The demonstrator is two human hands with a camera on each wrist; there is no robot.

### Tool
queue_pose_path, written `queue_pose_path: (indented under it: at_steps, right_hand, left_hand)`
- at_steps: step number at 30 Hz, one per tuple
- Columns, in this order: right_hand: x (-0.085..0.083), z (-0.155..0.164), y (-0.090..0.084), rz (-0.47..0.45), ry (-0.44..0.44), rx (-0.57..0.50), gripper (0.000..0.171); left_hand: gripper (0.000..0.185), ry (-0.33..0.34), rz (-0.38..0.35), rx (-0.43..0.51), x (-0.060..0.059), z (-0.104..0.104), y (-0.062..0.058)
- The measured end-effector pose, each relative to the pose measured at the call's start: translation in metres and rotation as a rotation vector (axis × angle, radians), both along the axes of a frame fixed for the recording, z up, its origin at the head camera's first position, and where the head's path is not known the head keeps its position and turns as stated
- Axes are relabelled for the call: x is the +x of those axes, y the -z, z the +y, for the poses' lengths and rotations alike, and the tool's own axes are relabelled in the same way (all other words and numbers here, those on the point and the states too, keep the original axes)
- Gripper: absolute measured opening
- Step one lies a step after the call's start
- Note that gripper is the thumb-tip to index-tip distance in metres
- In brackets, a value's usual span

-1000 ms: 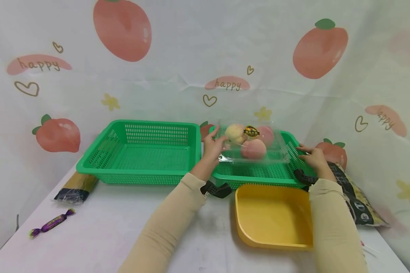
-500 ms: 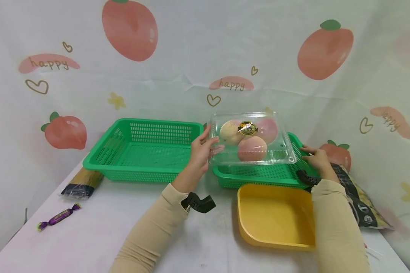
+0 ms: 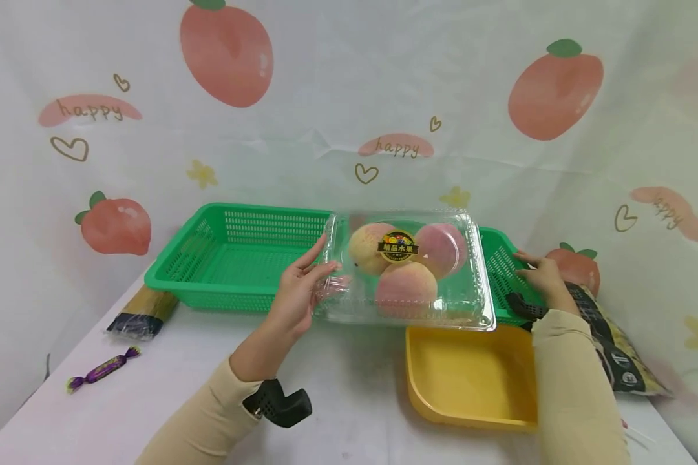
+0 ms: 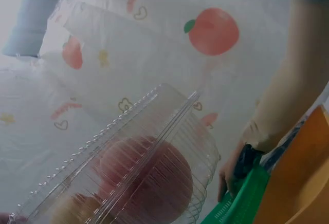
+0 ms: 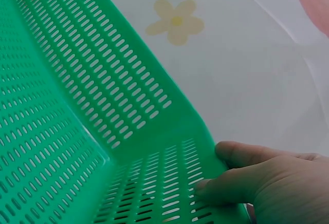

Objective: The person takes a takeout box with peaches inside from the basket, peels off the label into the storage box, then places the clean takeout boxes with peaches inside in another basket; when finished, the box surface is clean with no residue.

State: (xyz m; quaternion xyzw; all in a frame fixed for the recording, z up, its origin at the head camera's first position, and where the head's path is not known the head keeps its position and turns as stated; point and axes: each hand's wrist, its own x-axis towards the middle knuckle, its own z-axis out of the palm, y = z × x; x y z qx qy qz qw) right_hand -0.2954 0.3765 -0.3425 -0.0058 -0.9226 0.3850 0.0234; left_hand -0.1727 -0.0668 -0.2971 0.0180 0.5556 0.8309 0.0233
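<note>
My left hand grips the left edge of a clear plastic fruit box, thumb on the near side. Inside sit three peaches, one pale yellow and two pink, under a black and gold label. The box is held tilted in the air, hiding much of the right green basket. In the left wrist view the box's ridged lid fills the lower part. My right hand pinches that basket's right rim. In the right wrist view the thumb lies against its inner wall.
Another green basket stands to the left. A yellow basin sits in front of the right basket. Gold and dark packets lie left; a black bag leans right. A purple wrapped candy and a lollipop lie on the table.
My left hand has brought the box of peaches leftward and toward me, from over the right basket to a place partly before both baskets. The right hand stays on the basket rim.
</note>
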Motion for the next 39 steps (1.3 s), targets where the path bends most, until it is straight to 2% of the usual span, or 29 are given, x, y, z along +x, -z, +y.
queue_pose_path:
  at_steps: [7, 16, 18, 24, 32, 39]
  right_hand:
    - [0.003, 0.0, -0.001, 0.009, -0.007, 0.002, 0.051]
    - [0.002, -0.003, -0.001, -0.009, -0.007, -0.008, 0.05]
    - [0.002, -0.004, -0.001, -0.011, -0.007, -0.012, 0.05]
    - [0.002, -0.003, 0.0, -0.016, 0.008, -0.018, 0.05]
    - [0.003, -0.003, -0.001, -0.009, 0.018, 0.0, 0.05]
    - [0.003, -0.002, -0.001, -0.009, 0.014, 0.006, 0.05]
  left_hand:
    - [0.055, -0.032, -0.033, -0.062, 0.031, -0.018, 0.005]
    - [0.057, -0.05, -0.015, -0.12, 0.064, -0.04, 0.017]
    - [0.058, -0.055, 0.007, -0.137, 0.07, -0.045, 0.019]
    - [0.057, -0.068, 0.096, -0.181, 0.08, -0.058, 0.027]
    - [0.059, -0.097, -0.015, -0.214, 0.096, -0.071, 0.045]
    - [0.059, -0.137, -0.071, -0.219, 0.1, -0.076, 0.062]
